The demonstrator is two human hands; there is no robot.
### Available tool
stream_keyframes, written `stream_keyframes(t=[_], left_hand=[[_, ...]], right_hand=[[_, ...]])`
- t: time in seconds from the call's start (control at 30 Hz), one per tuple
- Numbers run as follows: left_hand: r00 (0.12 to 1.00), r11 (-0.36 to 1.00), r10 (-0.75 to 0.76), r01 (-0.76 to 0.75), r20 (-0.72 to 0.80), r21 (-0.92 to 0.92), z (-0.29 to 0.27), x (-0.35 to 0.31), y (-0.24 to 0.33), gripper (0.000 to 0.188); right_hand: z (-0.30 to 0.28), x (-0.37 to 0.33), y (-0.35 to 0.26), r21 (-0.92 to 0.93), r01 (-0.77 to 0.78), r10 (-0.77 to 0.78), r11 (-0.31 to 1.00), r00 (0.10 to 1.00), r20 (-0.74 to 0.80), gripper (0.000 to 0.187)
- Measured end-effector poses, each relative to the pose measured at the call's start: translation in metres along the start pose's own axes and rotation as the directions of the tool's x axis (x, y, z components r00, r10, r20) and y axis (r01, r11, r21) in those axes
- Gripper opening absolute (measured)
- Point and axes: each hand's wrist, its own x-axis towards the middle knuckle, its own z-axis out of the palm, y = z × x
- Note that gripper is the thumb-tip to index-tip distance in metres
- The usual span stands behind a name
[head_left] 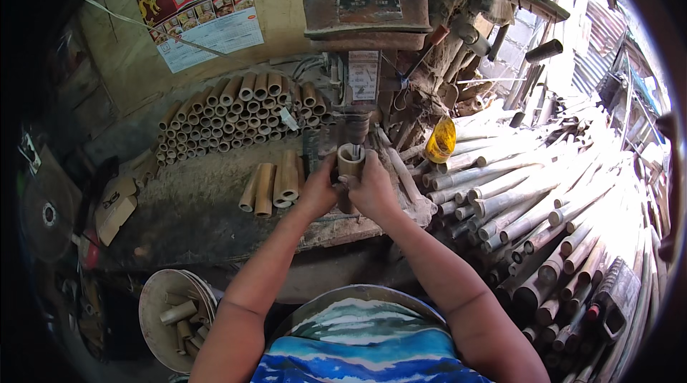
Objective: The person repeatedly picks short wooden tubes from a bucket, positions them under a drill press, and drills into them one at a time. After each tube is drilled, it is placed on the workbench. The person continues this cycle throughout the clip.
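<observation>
Both my hands are wrapped round a short bamboo tube (349,167), held upright in front of the drill press (366,21). My left hand (320,187) grips its left side, and my right hand (373,187) closes on the right. A metal drill bit (356,151) under the chuck (353,127) reaches into the tube's open top; whether it touches the inner wall I cannot tell. The tube's lower part is mostly hidden by my fingers. Just left of my left hand, several cut bamboo pieces (264,188) lie on the dusty workbench (187,200).
Stacked bamboo tubes (227,112) fill the bench's back. A white bucket (154,311) with cut pieces stands below left, near a round disc (49,212). Long bamboo poles (522,200) pile up at right, with a yellow container (441,141) and dark jug (617,297). A calendar (197,11) hangs behind.
</observation>
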Motion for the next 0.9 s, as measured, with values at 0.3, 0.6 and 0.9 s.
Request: stream_keyframes(t=[0.3,0.6,0.9], left_hand=[[0.996,0.98,0.019,-0.003,-0.082,0.198,0.022,0.017,-0.006,0.067],[0.998,0.983,-0.028,0.037,-0.048,0.179,0.014,-0.012,0.018,0.072],[0.997,0.989,-0.024,0.034,-0.069,0.143,0.006,0.004,-0.009,0.068]], right_hand=[[0.008,0.015,0.032,-0.128,-0.087,0.088,0.988,0.996,0.007,0.045],[0.006,-0.013,0.024,-0.118,-0.014,0.011,0.993,1.0,-0.019,0.049],[0.019,0.008,0.031,-0.065,-0.002,0.003,0.998,1.0,0.013,0.054]])
